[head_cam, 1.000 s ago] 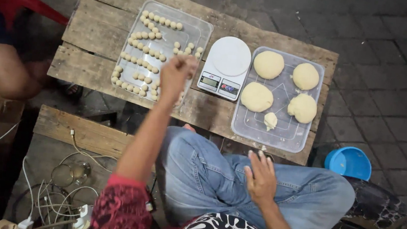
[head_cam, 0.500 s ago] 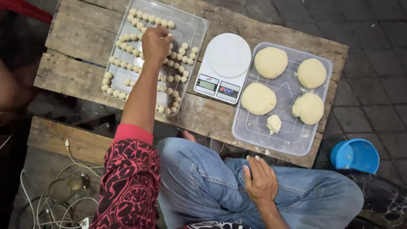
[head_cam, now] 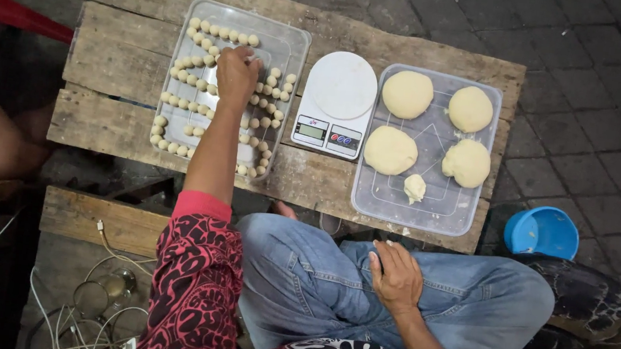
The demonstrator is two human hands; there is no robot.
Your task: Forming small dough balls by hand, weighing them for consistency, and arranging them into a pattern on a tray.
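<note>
A hand reaches into a tray of little dough balls.

The left hand [head_cam: 237,77] stretches out, arm straight, fingers curled down onto the small dough balls [head_cam: 182,102] in the clear tray [head_cam: 292,42] on the wooden table [head_cam: 110,67]. I cannot tell if it holds one. The right hand [head_cam: 394,275] lies flat and empty on the knee.

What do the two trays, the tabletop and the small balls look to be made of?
The left tray and right tray look like clear glossy plastic: the wood shows through them. The tabletop is rough, unfinished wooden planks with visible grain and gaps. The small balls under the left hand appear to be pale, matte dough.
</note>
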